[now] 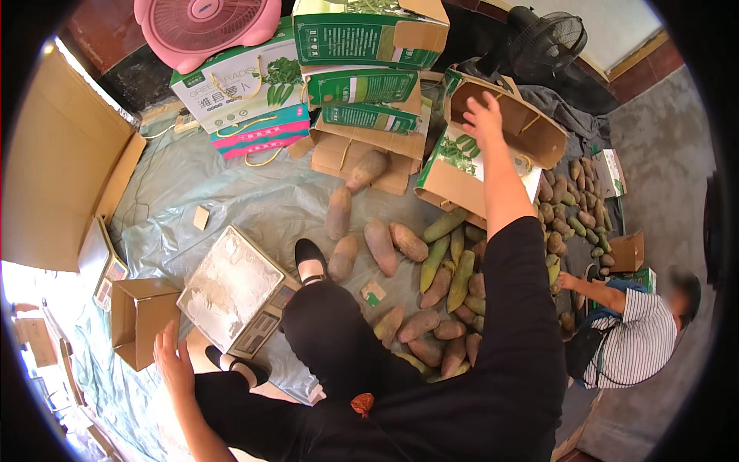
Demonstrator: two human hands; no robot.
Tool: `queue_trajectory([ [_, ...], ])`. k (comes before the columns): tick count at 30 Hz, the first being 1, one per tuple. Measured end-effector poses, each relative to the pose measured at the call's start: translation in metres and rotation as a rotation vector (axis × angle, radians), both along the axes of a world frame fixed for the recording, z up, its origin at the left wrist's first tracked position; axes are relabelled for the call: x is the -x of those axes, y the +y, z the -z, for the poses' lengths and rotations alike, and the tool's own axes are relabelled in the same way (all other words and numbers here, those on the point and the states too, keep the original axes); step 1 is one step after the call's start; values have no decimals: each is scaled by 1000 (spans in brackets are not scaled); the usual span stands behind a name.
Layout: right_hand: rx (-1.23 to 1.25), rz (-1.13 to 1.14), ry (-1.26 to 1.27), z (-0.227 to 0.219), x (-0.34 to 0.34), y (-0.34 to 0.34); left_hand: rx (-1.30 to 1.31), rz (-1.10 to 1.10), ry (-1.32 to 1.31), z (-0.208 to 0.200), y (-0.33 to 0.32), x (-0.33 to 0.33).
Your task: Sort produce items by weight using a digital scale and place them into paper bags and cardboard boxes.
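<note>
My right hand (483,122) is stretched far forward over the mouth of a green-and-white carton (469,181) that lies tilted with its flaps spread. Its fingers are apart, and I see nothing in them. At the lower left, my left hand (174,363) hangs beside a small open brown cardboard box (146,319), fingers spread and holding nothing. A flat weighing scale (231,289) with a worn, whitish top stands between that hand and my leg. Long root vegetables like radishes, some green (460,279), some brownish red (379,246), lie right of my legs and ahead of my foot.
Stacked green cartons (369,42) rise at the back, near a pink fan (208,27) on a white box. A black fan (550,42) stands at the back right. At right, a person (631,331) in a striped shirt reaches toward another radish pile (570,208). Plastic sheeting (254,185) covers the floor.
</note>
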State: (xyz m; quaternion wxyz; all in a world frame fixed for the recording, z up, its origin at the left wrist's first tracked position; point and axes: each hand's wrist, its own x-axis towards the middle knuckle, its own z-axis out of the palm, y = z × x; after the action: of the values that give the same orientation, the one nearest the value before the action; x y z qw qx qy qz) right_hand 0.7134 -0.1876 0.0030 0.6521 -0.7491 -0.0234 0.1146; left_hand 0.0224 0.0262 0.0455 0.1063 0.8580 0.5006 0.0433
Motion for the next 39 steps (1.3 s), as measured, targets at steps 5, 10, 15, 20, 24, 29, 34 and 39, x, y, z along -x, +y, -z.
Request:
queue_trajectory([
  [5,-24,15,50,-30,-46,1,101,-37,96,2,3,14],
  [10,84,78,158,-17,-72,3,150,-59,148,4,5,14],
  [15,86,208,217,16,-93,-17,104,-32,230,3,2,20],
  [20,-332,431,120,46,-80,-58,61,28,232,1,-3,20],
  [24,-530,524,61,30,-44,-84,54,30,222,-5,-10,32],
  [29,-480,487,-3,-12,18,-128,-1,50,152,-8,-17,45],
  [34,-536,380,-126,-63,99,-163,17,42,91,-14,-24,61],
  [39,-572,240,-211,-105,174,-179,-58,34,6,-17,-34,85],
])
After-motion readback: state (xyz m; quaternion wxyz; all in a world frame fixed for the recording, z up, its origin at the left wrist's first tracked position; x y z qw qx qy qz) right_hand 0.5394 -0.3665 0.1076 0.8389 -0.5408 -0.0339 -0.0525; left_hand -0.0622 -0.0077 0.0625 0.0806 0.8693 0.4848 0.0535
